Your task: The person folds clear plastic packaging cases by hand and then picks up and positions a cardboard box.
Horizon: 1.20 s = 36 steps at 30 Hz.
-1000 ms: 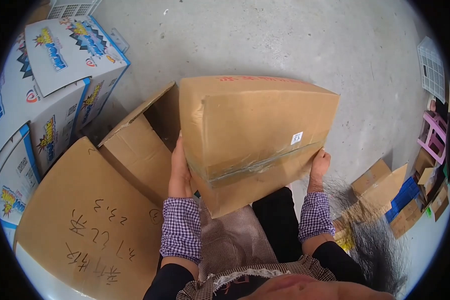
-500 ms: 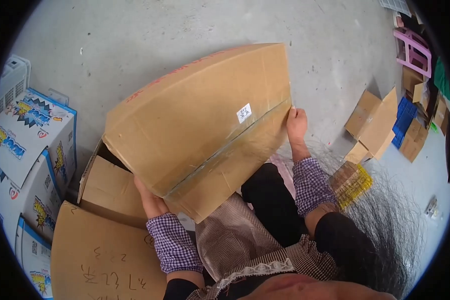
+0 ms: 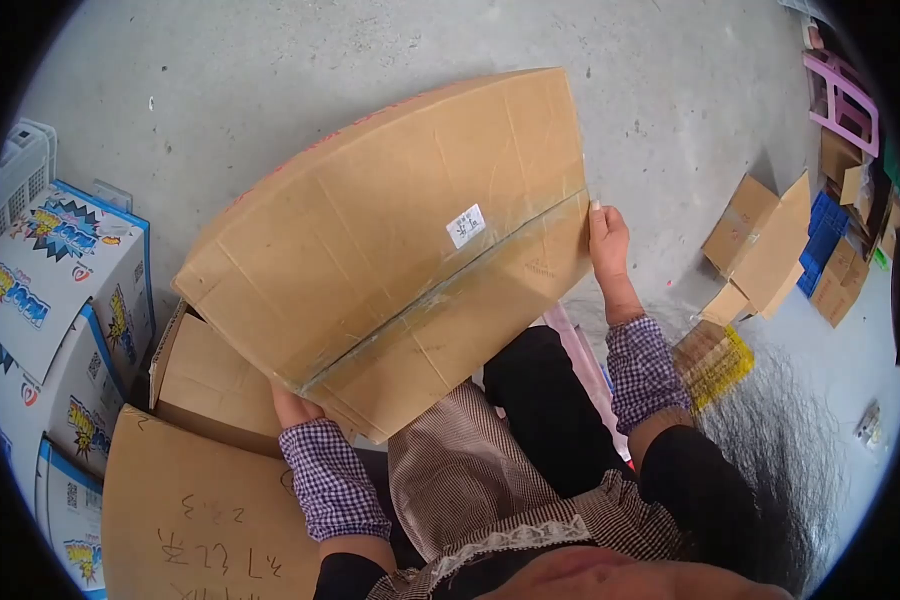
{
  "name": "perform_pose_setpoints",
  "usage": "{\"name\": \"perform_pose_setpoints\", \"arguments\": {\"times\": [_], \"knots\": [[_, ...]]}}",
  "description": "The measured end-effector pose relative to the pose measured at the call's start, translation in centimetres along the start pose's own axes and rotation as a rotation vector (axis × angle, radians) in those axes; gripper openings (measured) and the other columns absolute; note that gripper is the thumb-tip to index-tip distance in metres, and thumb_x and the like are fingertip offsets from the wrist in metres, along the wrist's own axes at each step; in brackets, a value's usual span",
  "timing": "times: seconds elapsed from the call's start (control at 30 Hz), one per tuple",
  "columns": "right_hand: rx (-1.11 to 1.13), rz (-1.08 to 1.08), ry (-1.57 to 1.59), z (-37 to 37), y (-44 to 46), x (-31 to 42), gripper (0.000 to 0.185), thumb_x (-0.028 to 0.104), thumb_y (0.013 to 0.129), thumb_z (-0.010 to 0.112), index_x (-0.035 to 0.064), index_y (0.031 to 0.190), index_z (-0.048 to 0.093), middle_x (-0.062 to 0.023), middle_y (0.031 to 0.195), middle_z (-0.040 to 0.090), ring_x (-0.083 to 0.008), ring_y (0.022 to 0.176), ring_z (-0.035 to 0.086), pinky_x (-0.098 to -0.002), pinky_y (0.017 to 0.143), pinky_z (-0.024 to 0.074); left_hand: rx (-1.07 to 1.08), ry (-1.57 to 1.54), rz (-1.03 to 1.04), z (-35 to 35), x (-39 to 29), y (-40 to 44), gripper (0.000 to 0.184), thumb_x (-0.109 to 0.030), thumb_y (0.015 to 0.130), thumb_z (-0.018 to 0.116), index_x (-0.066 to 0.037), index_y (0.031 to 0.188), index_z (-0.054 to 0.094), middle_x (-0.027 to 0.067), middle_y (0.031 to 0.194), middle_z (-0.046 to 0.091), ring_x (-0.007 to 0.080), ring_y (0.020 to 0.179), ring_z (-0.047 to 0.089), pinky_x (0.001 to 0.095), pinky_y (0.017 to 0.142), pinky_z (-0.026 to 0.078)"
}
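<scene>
A large brown cardboard box (image 3: 400,240) is held up in front of me, tilted, with a taped seam and a small white label on the side facing me. My left hand (image 3: 292,402) grips its lower left corner, its fingers partly hidden by the cardboard. At the right edge, near the end of the seam, my right hand (image 3: 608,242) is closed on the box with the thumb on the near side. Behind and below my left hand stands an open cardboard box (image 3: 215,375).
Printed white and blue cartons (image 3: 65,260) are stacked at the left, beside a white plastic basket (image 3: 20,170). A cardboard box with handwriting (image 3: 205,500) stands at the lower left. To the right lie an opened box (image 3: 760,240), a blue crate (image 3: 825,235) and a pink stool (image 3: 845,100).
The held box has shifted slightly left and turned, showing more of its taped face. My right hand has moved a little right and up, my left hand slightly down.
</scene>
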State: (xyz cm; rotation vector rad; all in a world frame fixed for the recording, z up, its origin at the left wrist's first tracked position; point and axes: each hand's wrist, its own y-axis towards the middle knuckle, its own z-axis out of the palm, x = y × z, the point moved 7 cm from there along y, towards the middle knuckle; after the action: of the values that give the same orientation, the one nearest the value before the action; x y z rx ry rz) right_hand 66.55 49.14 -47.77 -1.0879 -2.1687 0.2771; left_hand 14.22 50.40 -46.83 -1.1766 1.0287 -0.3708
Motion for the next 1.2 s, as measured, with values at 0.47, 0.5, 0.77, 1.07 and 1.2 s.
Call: {"name": "perform_pose_setpoints", "arguments": {"times": [0.47, 0.5, 0.77, 1.07, 1.2], "knots": [[0.339, 0.128, 0.139, -1.2, 0.9, 1.0, 0.042, 0.037, 0.086, 0.046, -0.0004, 0.071, 0.057, 0.0020, 0.061, 0.047, -0.0079, 0.060, 0.039, -0.0230, 0.056, 0.0361, 0.009, -0.031, -0.021, -0.7, 1.5, 1.4, 0.048, -0.039, 0.085, 0.046, 0.000, 0.113, 0.048, 0.0114, 0.104, 0.056, 0.0218, 0.093, 0.055, 0.0321, 0.075, 0.048], [0.380, 0.203, 0.151, -1.2, 0.9, 0.7, 0.043, 0.038, 0.086, 0.045, -0.0014, 0.073, 0.057, 0.0014, 0.063, 0.048, -0.0080, 0.062, 0.040, -0.0231, 0.057, 0.0364, 0.011, -0.041, -0.028, -0.9, 1.9, 1.2, 0.048, -0.039, 0.085, 0.046, 0.000, 0.113, 0.048, 0.0114, 0.104, 0.056, 0.0217, 0.093, 0.055, 0.0320, 0.075, 0.048], [0.096, 0.204, 0.303, -1.1, -0.3, 2.3, 0.039, 0.033, 0.087, 0.043, -0.0027, 0.079, 0.058, -0.0030, 0.076, 0.053, -0.0092, 0.071, 0.041, -0.0260, 0.065, 0.0371, -0.065, -0.078, -0.075, -0.6, 2.9, 1.2, 0.048, -0.040, 0.085, 0.045, -0.001, 0.113, 0.049, 0.0110, 0.104, 0.056, 0.0211, 0.094, 0.055, 0.0313, 0.076, 0.047], [-0.077, -0.061, 0.345, -14.6, -5.9, 2.4, 0.040, 0.030, 0.088, 0.041, -0.0036, 0.108, 0.047, -0.0134, 0.102, 0.053, -0.0222, 0.092, 0.052, -0.0318, 0.081, 0.0422, 0.023, -0.015, -0.042, 5.4, -4.4, -10.9, 0.048, -0.040, 0.088, 0.040, -0.001, 0.113, 0.050, 0.0088, 0.103, 0.056, 0.0173, 0.091, 0.053, 0.0270, 0.080, 0.041], [-0.028, 0.146, 0.607, -20.0, -12.6, 9.4, 0.035, 0.025, 0.089, 0.039, -0.0016, 0.110, 0.047, -0.0123, 0.109, 0.049, -0.0220, 0.097, 0.047, -0.0325, 0.084, 0.0383, 0.272, 0.157, 0.139, 6.6, -6.1, -15.1, 0.045, -0.036, 0.090, 0.037, 0.000, 0.112, 0.050, 0.0073, 0.104, 0.056, 0.0152, 0.093, 0.052, 0.0266, 0.082, 0.040]]}}
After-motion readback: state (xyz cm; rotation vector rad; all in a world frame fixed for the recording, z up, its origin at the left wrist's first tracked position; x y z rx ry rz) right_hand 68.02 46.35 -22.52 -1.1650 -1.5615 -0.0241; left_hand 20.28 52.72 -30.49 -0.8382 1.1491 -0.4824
